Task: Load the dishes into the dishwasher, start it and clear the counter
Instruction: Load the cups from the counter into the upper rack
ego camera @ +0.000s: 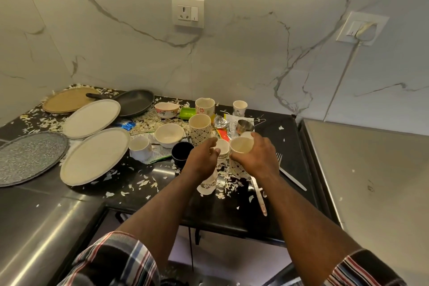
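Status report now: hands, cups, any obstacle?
Right hand grips a patterned cup. Left hand reaching a smaller cup, not gripping. Scraps litter counter.

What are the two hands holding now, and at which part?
The right hand grips a cup around its side, near the rim. The left hand holds nothing.

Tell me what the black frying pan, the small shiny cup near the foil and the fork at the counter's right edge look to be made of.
Black frying pan: likely non-stick coated metal; matte, dark, even surface.
Small shiny cup: probably stainless steel; mirror-like reflections on its wall.
Fork: looks like polished steel; pale silvery sheen, though plastic can't be ruled out.
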A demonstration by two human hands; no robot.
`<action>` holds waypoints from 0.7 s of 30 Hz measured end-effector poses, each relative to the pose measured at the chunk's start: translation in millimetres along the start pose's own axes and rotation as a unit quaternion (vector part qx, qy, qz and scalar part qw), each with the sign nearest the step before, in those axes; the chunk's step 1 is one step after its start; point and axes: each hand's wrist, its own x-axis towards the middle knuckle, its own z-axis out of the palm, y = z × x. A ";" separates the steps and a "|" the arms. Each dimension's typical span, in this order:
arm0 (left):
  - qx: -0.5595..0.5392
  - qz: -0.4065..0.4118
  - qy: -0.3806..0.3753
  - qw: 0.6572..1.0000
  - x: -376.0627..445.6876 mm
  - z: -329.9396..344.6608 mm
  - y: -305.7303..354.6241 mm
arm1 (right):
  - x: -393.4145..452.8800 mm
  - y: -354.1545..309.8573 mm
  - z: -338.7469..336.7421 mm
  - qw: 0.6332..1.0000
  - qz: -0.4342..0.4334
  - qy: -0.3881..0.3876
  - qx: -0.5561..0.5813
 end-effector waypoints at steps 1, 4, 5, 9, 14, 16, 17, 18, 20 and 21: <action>-0.032 -0.008 0.009 0.999 2.4 0.1 3.9 | 2.5 -4.7 -5.1 1.000 -0.015 0.015 0.013; -0.132 -0.013 -0.014 0.991 12.4 -1.6 12.1 | 15.6 -25.3 -21.4 0.996 -0.055 0.048 0.043; -0.163 -0.006 -0.046 0.985 16.0 -2.2 12.8 | 21.8 -33.6 -25.4 0.995 -0.070 0.051 0.044; -0.255 0.012 -0.101 0.962 25.8 -11.6 21.8 | 41.3 -68.4 -33.1 0.991 -0.114 0.032 0.060; -0.315 -0.007 -0.026 0.949 40.3 -45.7 8.0 | 60.9 -95.2 -26.3 0.968 -0.154 -0.087 0.180; -0.302 -0.029 0.029 0.952 44.6 -60.3 -2.6 | 73.2 -97.6 -22.0 0.957 -0.113 -0.116 0.242; -0.294 -0.043 0.061 0.953 46.1 -66.5 -8.1 | 79.1 -96.9 -17.8 0.955 -0.090 -0.117 0.257; -0.290 -0.054 0.088 0.952 48.1 -71.6 -13.5 | 84.3 -94.2 -11.6 0.959 -0.073 -0.116 0.250; -0.283 -0.070 0.120 0.949 51.9 -77.6 -23.8 | 91.2 -85.4 4.4 0.977 -0.060 -0.118 0.168; -0.277 -0.077 0.126 0.950 53.1 -79.0 -27.7 | 91.9 -81.1 12.7 0.983 -0.059 -0.122 0.121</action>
